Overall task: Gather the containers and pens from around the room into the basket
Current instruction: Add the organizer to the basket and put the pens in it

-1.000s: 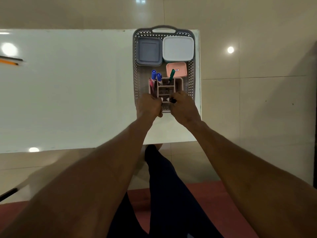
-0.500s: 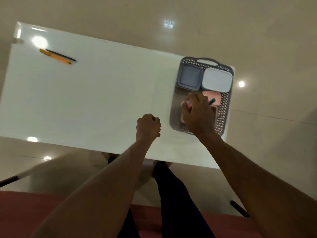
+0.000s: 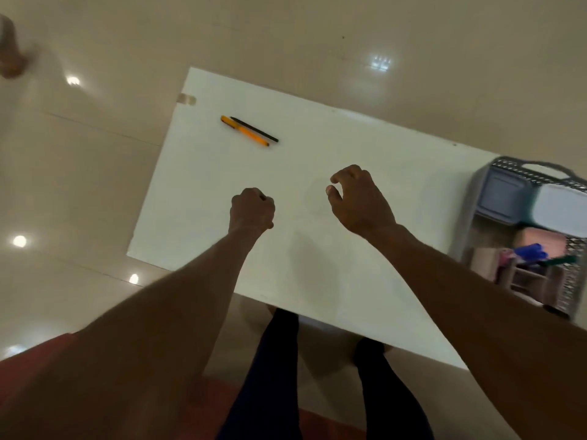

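An orange pen and a thin black pen lie side by side on the far left part of the white table. My left hand hovers over the table's middle as a closed fist, holding nothing that I can see. My right hand is beside it, fingers curled and apart, empty. The grey perforated basket stands at the table's right end, partly cut off. Inside it are a blue-grey lidded container, a white container, a pink container and a pink pen holder with blue and green markers.
Glossy beige floor tiles surround the table. My dark-trousered legs stand at the table's near edge over a red mat. A blurred brown object shows at the upper left corner.
My view swung left, so the basket slid to the right edge and the pens came near centre. My right hand left the basket and moved over the table's middle, beside my left fist.
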